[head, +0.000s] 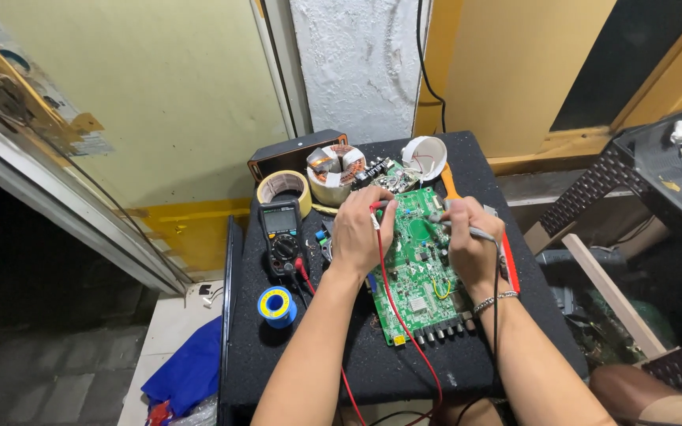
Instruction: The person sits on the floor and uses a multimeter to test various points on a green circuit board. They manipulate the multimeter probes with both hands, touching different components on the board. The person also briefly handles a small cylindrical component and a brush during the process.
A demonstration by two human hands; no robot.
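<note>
Probing the green circuit board on the bench: left hand gripping the red probe, right hand gripping the black probe (multimeter sitting beside).

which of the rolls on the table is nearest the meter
The beige tape roll, right behind the meter and nearly touching its top. The blue solder spool lies further off in front, and the white roll sits far across, beyond the green board.
</note>
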